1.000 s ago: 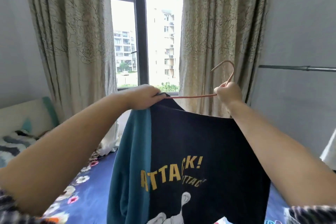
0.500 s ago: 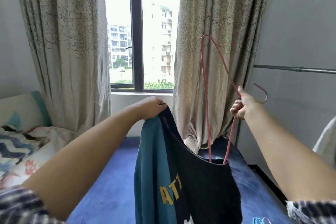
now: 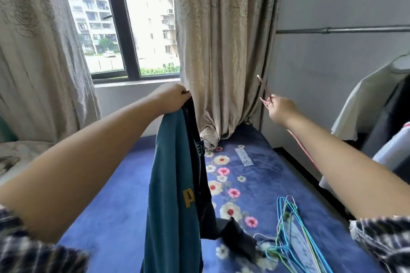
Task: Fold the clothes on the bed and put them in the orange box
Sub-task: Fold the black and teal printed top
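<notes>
Head view: shirt point(image 3: 175, 195) hangs at 6 o'clock over the bed point(image 3: 115, 201).
Left hand point(image 3: 172, 101): fist clamped on its collar.
Right hand point(image 3: 280, 108): pinching the hanger point(image 3: 264, 93) at 2 o'clock.
Risk: hanger may snag curtain point(image 3: 221, 51); shirt could slip, one-handed.

Two bare forearms, left hand point(image 3: 172, 101) and right hand point(image 3: 280, 108), short black-and-white checked sleeves at seven and five o'clock, edges blurred, no rings or watch visible
</notes>
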Demonstrator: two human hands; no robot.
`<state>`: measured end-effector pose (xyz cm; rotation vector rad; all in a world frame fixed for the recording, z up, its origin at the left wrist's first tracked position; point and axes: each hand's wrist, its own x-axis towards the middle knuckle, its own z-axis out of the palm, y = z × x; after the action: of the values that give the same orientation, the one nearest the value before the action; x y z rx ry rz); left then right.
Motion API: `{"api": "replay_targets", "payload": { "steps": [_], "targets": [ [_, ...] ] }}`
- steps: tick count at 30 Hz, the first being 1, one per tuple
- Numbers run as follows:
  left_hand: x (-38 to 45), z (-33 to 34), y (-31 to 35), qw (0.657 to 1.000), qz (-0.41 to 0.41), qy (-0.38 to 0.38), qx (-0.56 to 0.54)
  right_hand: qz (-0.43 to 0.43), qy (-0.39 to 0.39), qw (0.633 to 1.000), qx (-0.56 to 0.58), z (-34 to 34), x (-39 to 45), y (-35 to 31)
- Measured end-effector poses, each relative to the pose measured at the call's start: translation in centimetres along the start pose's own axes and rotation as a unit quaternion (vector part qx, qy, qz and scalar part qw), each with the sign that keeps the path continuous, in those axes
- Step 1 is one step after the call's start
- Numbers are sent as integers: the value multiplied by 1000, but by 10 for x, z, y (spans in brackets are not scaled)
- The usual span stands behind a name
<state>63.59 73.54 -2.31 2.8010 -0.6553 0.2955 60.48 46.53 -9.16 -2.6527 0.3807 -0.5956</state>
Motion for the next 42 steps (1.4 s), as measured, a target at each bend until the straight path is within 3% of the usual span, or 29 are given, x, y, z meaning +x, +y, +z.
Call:
{"api": "replay_targets", "payload": {
  "steps": [6, 9, 12, 15, 18, 19, 22, 24, 26, 28, 32, 35, 37, 40, 42],
  "targets": [
    [-17, 47, -9, 997, -2, -70, -31, 14, -182, 971, -153, 86, -55, 100],
    [-26, 75, -7, 991, 11, -134, -18, 9, -236, 950, -202, 120, -81, 136],
    [-31, 97, -8, 986, 17, -164, -7, 48, -244, 936, -249, 146, -110, 162],
    [-34, 109, -15, 982, 10, -189, -4, 91, -370, 877, -292, 173, -142, 179],
    [-38, 111, -26, 978, -1, -210, -1, 33, -526, 795, -299, 192, -151, 165],
    [-39, 111, -30, 978, -9, -211, -5, 12, -545, 789, -285, 194, -148, 153],
    [-43, 105, -45, 977, -41, -206, -19, -68, -506, 830, -225, 195, -127, 102],
    [-45, 101, -56, 978, -65, -193, -42, -79, -475, 871, -96, 192, -115, 64],
    [-49, 93, -67, 979, -91, -162, -81, -97, -467, 878, 43, 185, -113, 20],
    [-55, 85, -78, 977, -117, -112, -141, -132, -463, 869, 112, 181, -123, -23],
    [-66, 63, -93, 949, -145, 7, -281, -152, -367, 916, 63, 214, -150, -65],
    [-74, 46, -105, 904, -165, 80, -386, -56, -327, 940, 79, 235, -144, -69],
    [-77, 40, -119, 862, -201, 105, -453, 45, -284, 940, 184, 230, -126, -71],
    [-80, 39, -143, 797, -291, 164, -503, 128, -227, 892, 370, 201, -92, -82],
    [-81, 41, -157, 824, -320, 212, -416, 89, -218, 871, 432, 174, -73, -88]
  ]
}}
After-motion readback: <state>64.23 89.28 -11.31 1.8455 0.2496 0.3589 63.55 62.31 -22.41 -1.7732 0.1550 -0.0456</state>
